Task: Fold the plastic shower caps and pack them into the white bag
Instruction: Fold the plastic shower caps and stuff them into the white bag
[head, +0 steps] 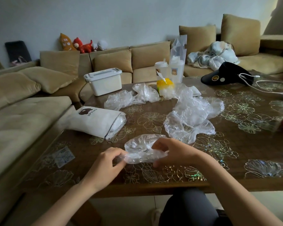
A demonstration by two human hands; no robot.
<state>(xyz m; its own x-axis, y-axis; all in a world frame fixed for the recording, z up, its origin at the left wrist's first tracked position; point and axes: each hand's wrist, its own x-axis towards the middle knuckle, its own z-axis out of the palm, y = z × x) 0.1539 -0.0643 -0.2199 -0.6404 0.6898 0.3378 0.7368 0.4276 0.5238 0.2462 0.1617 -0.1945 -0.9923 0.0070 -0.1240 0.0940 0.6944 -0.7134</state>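
A clear plastic shower cap (pixel 140 148) lies partly folded on the table near its front edge. My left hand (pixel 108 162) pinches its left end. My right hand (pixel 173 152) pinches its right side, fingers curled into the plastic. The white bag (pixel 95 119) with a dark bear print lies on its side to the left, its mouth open toward the right with clear plastic visible inside. More crumpled shower caps lie loose: a large heap (pixel 193 116) at centre right and two smaller ones (pixel 131 97) further back.
The brown table (pixel 235 170) has a floral glass top. At its back stand a white lidded box (pixel 104 82), a yellow tissue pack (pixel 165 86), two white cups (pixel 168 69), a black visor (pixel 227 74) and a white cable (pixel 268 87). A beige sofa surrounds the table.
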